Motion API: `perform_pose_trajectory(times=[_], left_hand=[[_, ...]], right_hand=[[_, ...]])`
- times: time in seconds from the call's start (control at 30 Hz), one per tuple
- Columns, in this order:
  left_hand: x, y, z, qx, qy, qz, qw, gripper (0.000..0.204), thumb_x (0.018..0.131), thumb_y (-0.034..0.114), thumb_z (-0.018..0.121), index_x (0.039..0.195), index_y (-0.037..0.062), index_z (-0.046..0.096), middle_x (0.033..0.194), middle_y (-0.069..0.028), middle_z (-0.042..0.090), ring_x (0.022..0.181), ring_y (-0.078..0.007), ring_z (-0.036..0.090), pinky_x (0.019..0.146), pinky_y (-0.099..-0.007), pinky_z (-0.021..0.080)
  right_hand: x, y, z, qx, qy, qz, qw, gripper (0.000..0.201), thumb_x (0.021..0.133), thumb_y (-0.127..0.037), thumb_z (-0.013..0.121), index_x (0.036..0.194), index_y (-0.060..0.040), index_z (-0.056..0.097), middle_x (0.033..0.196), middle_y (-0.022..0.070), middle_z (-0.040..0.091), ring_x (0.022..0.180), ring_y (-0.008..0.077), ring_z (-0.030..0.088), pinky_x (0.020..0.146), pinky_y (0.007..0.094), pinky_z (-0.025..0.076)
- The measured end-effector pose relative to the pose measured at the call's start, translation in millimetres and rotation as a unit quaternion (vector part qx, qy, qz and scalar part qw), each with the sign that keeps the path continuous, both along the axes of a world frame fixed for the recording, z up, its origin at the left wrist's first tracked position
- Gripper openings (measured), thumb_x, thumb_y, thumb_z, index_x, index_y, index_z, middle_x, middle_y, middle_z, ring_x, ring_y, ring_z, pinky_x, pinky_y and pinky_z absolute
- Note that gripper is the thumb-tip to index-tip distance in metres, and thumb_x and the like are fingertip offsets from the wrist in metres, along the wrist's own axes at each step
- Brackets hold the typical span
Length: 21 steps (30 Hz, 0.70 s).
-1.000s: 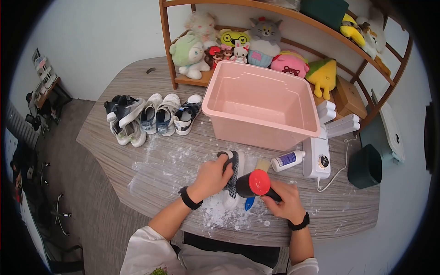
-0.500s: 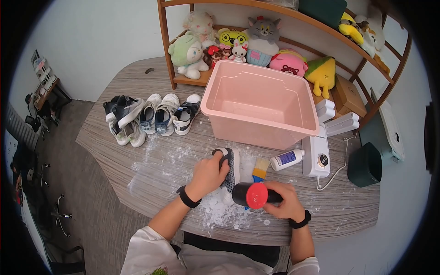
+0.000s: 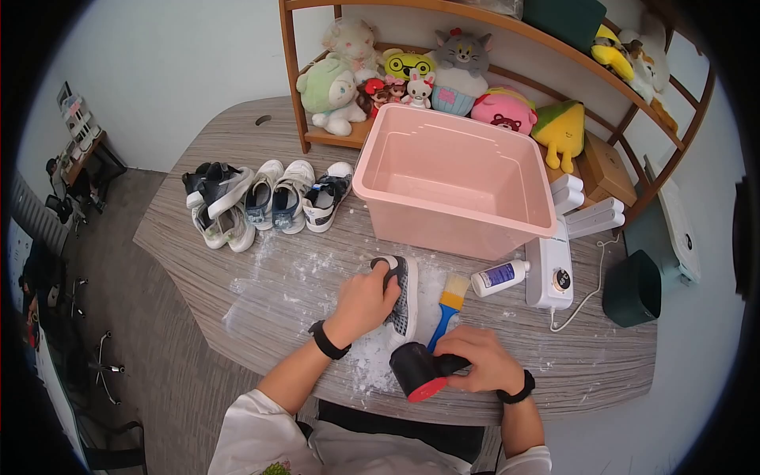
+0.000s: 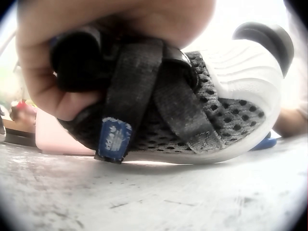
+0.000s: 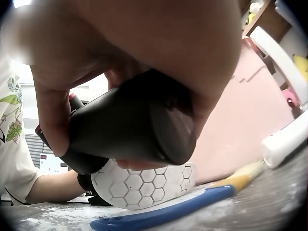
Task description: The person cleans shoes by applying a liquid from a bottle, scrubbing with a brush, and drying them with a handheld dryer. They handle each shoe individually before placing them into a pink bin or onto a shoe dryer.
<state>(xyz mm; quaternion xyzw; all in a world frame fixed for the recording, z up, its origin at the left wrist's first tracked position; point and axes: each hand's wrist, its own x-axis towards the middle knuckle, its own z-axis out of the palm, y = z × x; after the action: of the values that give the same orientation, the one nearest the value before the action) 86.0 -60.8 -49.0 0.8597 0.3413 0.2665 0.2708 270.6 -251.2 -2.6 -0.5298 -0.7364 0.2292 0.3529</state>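
My left hand [image 3: 364, 299] grips a grey mesh sneaker [image 3: 407, 305] at its heel and opening. In the left wrist view, the sneaker's crossed dark straps [image 4: 137, 91] and white toe show. It rests on its side edge, its hexagon-patterned sole [image 5: 144, 185] facing my right hand. My right hand [image 3: 481, 358] grips the handle of a black, hair-dryer-shaped tool [image 3: 408, 366] with a red end. The tool's black end overlaps the sneaker's toe in the head view. Between the sneaker and the right hand lies a blue-handled paintbrush [image 3: 451, 301], its bristles pointing away from me.
White flakes and powder [image 3: 368, 368] cover the table around the sneaker. Behind stands a large pink bin [image 3: 451, 226], with a white bottle [image 3: 500, 278] and a white appliance [image 3: 549, 273] at its right. Several shoes [image 3: 269, 198] line up at the left. Plush toys fill the shelf [image 3: 340, 138].
My right hand has brought the tool nearer to me, turning its red end from upward to toward my body. The brush shows more fully. My left hand keeps its grip on the sneaker.
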Motion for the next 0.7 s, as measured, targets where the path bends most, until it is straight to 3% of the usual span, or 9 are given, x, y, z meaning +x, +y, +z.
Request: perform_pose_trajectory(times=[0.27, 0.43, 0.6, 0.7], left_hand=[[0, -1, 2, -0.003, 0.002, -0.002, 1.000, 0.020, 0.097, 0.023, 0.062, 0.101, 0.0040, 0.057, 0.065, -0.0230, 0.065, 0.064, -0.0474, 0.066, 0.061, -0.0588, 0.051], [1, -1, 2, 0.005, 0.003, 0.001, 1.000, 0.020, 0.097, 0.022, 0.062, 0.101, 0.0037, 0.057, 0.065, -0.0231, 0.065, 0.063, -0.0473, 0.065, 0.060, -0.0585, 0.051], [1, -2, 1, 0.008, -0.018, 0.003, 1.000, 0.017, 0.097, 0.019, 0.064, 0.098, 0.0024, 0.059, 0.060, -0.0216, 0.061, 0.058, -0.0463, 0.062, 0.056, -0.0549, 0.049], [0, -1, 2, -0.004, -0.003, -0.002, 1.000, 0.019, 0.097, 0.022, 0.062, 0.101, 0.0037, 0.057, 0.064, -0.0229, 0.065, 0.062, -0.0470, 0.065, 0.058, -0.0582, 0.051]], right_hand=[[-3, -3, 7, -0.014, -0.039, -0.006, 0.999, 0.045, 0.060, -0.012, 0.086, 0.101, -0.0097, 0.068, 0.096, 0.0067, 0.070, 0.085, 0.0304, 0.070, 0.070, 0.0383, 0.055], [-16, -7, 2, -0.066, -0.132, 0.032, 0.988, 0.047, 0.069, -0.028, 0.086, 0.106, -0.0117, 0.063, 0.096, 0.0050, 0.066, 0.081, 0.0290, 0.070, 0.064, 0.0389, 0.055], [-24, -8, -9, -0.060, -0.171, 0.056, 0.982, 0.050, 0.071, -0.027, 0.087, 0.109, -0.0107, 0.059, 0.096, 0.0062, 0.059, 0.083, 0.0273, 0.070, 0.061, 0.0411, 0.053], [-27, -7, -9, -0.061, -0.193, 0.058, 0.978, 0.051, 0.070, -0.026, 0.087, 0.109, -0.0106, 0.057, 0.097, 0.0070, 0.058, 0.083, 0.0277, 0.070, 0.062, 0.0417, 0.054]])
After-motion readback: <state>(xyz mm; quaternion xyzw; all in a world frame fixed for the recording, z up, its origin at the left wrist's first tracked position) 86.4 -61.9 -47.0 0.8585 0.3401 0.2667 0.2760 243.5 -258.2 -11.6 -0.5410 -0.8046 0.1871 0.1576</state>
